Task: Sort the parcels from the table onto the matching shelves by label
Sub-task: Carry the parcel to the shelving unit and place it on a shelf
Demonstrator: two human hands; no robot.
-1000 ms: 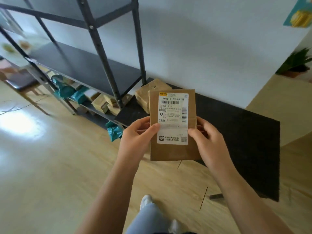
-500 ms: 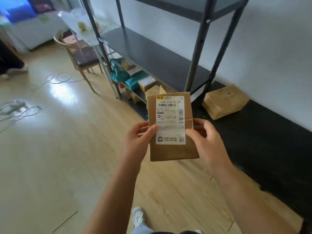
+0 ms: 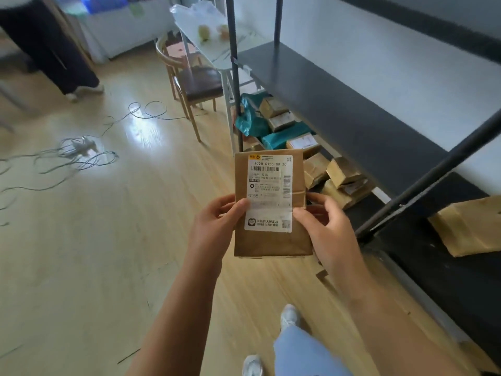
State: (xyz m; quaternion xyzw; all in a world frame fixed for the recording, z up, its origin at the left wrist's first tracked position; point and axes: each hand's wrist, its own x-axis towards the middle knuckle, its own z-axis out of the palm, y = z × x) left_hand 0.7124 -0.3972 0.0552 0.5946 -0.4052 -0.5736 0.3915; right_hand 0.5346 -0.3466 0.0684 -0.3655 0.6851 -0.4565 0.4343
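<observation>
I hold a flat brown paper parcel [image 3: 271, 242] upright in front of me, its white label reading G155 facing me. My left hand [image 3: 214, 226] grips its left edge with the thumb on the label. My right hand [image 3: 328, 232] grips the right edge. Behind it stands a dark metal shelf unit [image 3: 339, 104]; its middle shelf is bare, and its bottom shelf holds several brown parcels [image 3: 341, 175] and teal bags [image 3: 252, 118]. One more brown parcel [image 3: 471, 226] lies on the black table [image 3: 447, 280] at the right.
A wooden chair [image 3: 195, 85] and a white side table [image 3: 214, 36] stand beyond the shelf unit. Loose cables [image 3: 78, 153] lie on the wood floor at left. Another person's legs [image 3: 54, 50] are at the far left. My shoes show below.
My view has swung left from the black table along the shelf unit, bringing the chair, cables and another person into sight. Both hands keep the same hold on the parcel.
</observation>
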